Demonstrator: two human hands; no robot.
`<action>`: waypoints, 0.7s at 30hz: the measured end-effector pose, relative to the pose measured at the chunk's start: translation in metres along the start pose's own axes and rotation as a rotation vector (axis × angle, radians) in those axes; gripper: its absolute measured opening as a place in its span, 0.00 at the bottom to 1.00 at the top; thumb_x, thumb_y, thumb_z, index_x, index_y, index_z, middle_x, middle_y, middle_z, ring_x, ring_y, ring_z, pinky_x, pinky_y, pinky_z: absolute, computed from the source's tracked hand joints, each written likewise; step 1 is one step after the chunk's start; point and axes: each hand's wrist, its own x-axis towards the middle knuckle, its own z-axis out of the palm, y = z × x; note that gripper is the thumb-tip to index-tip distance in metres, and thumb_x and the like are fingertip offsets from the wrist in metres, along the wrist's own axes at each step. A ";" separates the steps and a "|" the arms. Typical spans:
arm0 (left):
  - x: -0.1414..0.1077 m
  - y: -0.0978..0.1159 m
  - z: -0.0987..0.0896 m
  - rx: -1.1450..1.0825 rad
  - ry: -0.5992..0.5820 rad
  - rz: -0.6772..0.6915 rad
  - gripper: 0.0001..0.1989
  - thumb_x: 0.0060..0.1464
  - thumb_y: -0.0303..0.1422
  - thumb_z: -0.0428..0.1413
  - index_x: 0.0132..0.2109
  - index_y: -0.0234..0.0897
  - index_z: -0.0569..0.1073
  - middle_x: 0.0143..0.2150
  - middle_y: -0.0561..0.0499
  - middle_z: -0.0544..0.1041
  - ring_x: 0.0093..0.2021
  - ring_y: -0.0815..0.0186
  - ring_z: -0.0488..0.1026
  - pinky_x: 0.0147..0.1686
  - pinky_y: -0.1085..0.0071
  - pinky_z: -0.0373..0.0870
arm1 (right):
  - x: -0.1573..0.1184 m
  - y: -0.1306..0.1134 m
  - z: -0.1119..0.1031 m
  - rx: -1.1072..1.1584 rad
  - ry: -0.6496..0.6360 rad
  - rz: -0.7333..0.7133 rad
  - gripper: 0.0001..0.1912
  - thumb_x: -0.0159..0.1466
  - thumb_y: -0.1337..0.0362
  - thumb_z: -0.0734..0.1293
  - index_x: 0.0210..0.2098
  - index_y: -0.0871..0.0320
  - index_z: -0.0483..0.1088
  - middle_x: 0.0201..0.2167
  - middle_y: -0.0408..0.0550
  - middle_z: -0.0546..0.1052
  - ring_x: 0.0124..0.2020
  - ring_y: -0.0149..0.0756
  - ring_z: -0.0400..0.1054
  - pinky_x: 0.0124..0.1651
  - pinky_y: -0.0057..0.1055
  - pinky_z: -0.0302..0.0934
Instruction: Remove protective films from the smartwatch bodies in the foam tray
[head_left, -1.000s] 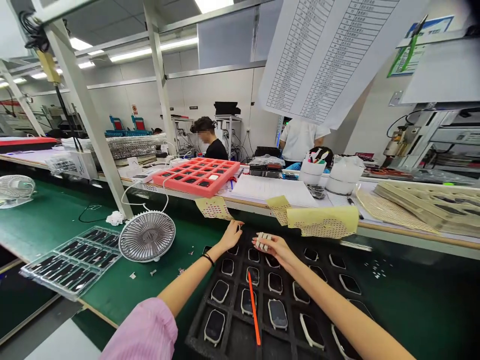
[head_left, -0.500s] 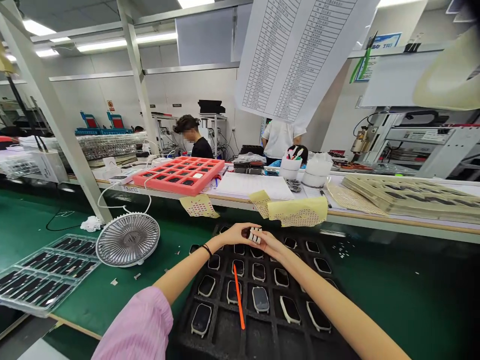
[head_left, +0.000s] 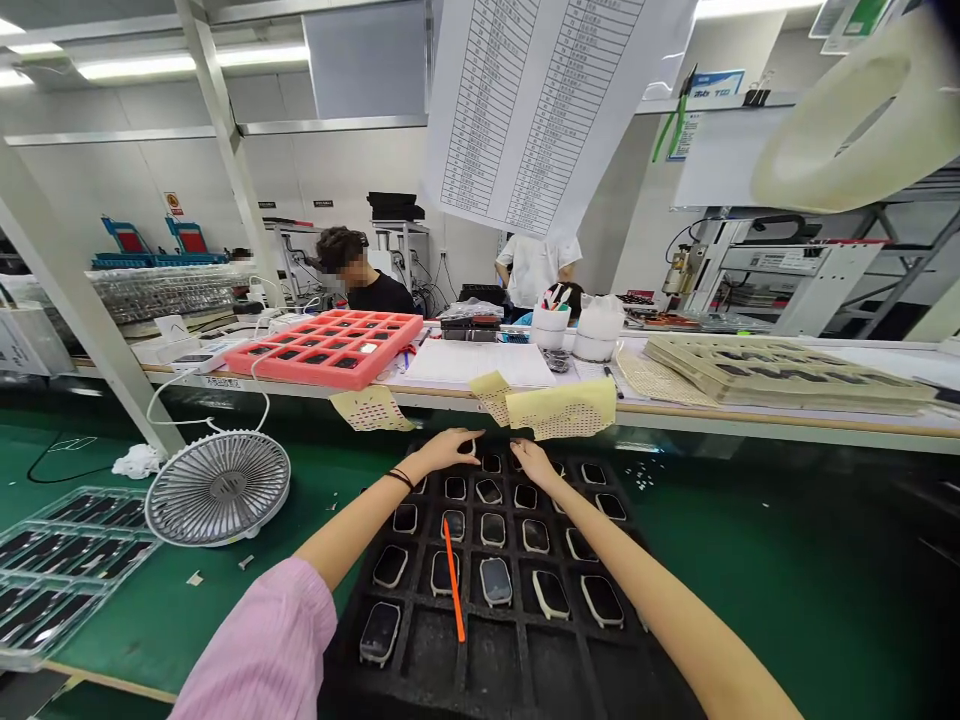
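Left hand (head_left: 444, 452) and right hand (head_left: 534, 464) now parted, far end of black tray (head_left: 429, 648).
Watch cases (head_left: 495, 580) in tray cells look light, rigid, scratchable: hold by rims; hands' grip unclear.

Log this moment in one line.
left hand: black tray, far end; right hand: same end; orange stick: on tray; watch-like pieces: in compartments

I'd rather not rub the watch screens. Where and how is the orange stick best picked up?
Probably by its near end, pinched across its narrow width, coming from above on the wearer's side. The orange stick is thin and lies lengthwise over watches, but its near end extends past them.
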 end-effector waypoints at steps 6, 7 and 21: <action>-0.031 -0.027 0.011 0.135 -0.133 -0.055 0.23 0.63 0.42 0.43 0.64 0.52 0.54 0.68 0.50 0.50 0.68 0.57 0.45 0.65 0.46 0.40 | -0.024 -0.003 0.012 -0.303 0.006 -0.209 0.27 0.66 0.62 0.53 0.62 0.65 0.56 0.60 0.64 0.59 0.63 0.50 0.50 0.63 0.49 0.42; -0.032 -0.028 0.012 0.147 -0.146 -0.059 0.23 0.63 0.41 0.41 0.64 0.51 0.53 0.68 0.50 0.50 0.69 0.57 0.45 0.65 0.46 0.40 | -0.029 -0.004 0.014 -0.338 -0.023 -0.259 0.28 0.67 0.60 0.53 0.64 0.63 0.54 0.63 0.61 0.56 0.65 0.49 0.45 0.65 0.50 0.38; 0.084 0.098 0.049 0.199 -0.245 0.311 0.19 0.56 0.29 0.52 0.55 0.38 0.68 0.56 0.46 0.69 0.55 0.61 0.67 0.54 0.69 0.65 | -0.078 -0.001 -0.001 -0.467 -0.260 -0.397 0.33 0.67 0.48 0.49 0.64 0.61 0.52 0.64 0.58 0.55 0.66 0.48 0.45 0.64 0.47 0.45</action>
